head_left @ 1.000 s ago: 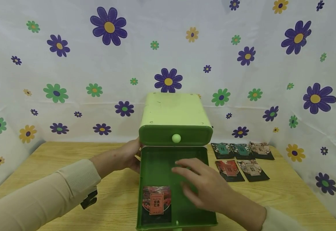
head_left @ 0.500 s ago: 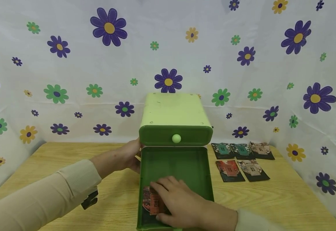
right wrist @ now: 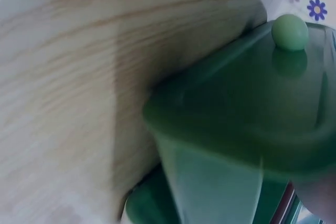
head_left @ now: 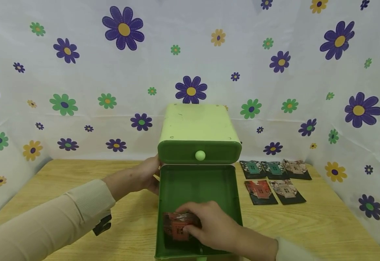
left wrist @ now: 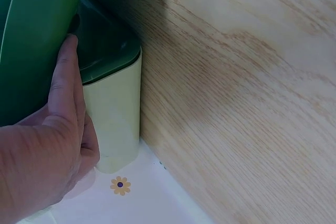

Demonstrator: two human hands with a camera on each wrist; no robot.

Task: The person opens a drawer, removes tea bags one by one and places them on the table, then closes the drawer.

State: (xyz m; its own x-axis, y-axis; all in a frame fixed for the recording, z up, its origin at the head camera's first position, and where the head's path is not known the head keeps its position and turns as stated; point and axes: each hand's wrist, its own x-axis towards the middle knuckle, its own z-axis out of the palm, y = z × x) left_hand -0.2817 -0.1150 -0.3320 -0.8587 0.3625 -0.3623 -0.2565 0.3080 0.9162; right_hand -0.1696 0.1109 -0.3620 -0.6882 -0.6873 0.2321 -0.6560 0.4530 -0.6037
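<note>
A small cabinet (head_left: 196, 123) with a pale yellow-green top stands at the table's centre, its lower green drawer (head_left: 197, 186) pulled out toward me. Inside that drawer, my right hand (head_left: 216, 226) pinches a red and black tea sachet (head_left: 176, 228) between thumb and fingers; the sachet's upper edge is lifted and bent. My left hand (head_left: 146, 175) rests against the cabinet's left side beside the drawer. In the left wrist view, the left hand (left wrist: 55, 135) has straight fingers touching the green drawer and the cabinet side. The right wrist view shows only a sliver of the right hand.
Several tea sachets lie in two rows at the right, among them a teal one (head_left: 252, 169), a red one (head_left: 260, 192) and a beige one (head_left: 287, 191). An upper drawer with a round knob (head_left: 200, 155) is pushed in. A flowered white cloth (head_left: 88, 79) hangs behind the table.
My right hand has moved left and down over the drawer, onto the red sachet, and now pinches and lifts its edge. The left hand has stayed at the cabinet's side.
</note>
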